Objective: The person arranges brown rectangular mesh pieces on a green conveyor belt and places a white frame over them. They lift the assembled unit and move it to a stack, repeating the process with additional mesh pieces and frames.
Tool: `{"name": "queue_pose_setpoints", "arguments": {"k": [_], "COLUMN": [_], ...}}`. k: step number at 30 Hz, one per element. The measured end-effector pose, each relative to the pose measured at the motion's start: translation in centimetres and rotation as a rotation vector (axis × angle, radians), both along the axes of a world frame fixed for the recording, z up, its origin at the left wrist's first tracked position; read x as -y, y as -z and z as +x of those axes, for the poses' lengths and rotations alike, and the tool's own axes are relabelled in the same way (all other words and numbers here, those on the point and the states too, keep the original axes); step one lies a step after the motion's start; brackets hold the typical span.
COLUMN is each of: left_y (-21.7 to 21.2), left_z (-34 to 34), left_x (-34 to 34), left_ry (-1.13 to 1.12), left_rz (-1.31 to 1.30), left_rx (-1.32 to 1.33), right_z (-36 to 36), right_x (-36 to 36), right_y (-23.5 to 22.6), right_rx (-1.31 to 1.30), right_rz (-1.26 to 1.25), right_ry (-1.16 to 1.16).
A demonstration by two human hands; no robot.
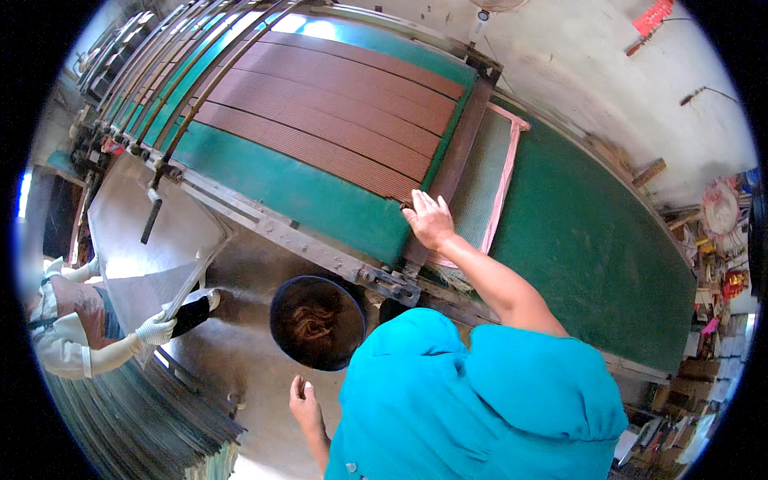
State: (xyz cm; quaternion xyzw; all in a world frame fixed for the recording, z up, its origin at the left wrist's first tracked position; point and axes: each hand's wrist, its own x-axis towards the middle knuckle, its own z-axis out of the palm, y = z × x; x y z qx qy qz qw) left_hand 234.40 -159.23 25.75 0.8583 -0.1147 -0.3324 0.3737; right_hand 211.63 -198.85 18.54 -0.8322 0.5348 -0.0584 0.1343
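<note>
My right hand (433, 222) reaches over the near right corner of the ribbed brown sheets (320, 112), palm down with its fingers stretched out. By its thumb is a small dark scrap (406, 206); whether they touch I cannot tell. The sheets lie in parallel bands on a green conveyor belt (280, 192). My left hand (306, 406) hangs low, fingers curled toward the thumb, with a dark spot between them too small to name. Above it on the floor stands a dark round tub (276, 324) holding brown stringy scraps (314, 322).
A pink-edged mesh screen (498, 200) lies beyond the belt's end, beside a wide green surface (592, 232). Metal rods (216, 80) cross the belt at left. A gloved co-worker (88, 320) holds a pale mesh panel (152, 248) above stacked screens (144, 424).
</note>
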Motion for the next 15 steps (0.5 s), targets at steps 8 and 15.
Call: {"name": "queue_pose_setpoints", "arguments": {"k": [8, 15], "left_y": [1.3, 1.8], "left_z": [-0.6, 0.7], "left_x": [1.7, 1.2], "left_ry": [0.058, 0.194], "left_rz": [-0.017, -0.07], "left_rx": [-0.112, -0.105], "right_z": [-6.0, -2.4], "right_x": [-4.0, -0.1], "right_y": [5.2, 8.6], "right_rx": [0.468, 0.407], "right_rz": [0.351, 0.228], "right_ry": [0.592, 0.795]}}
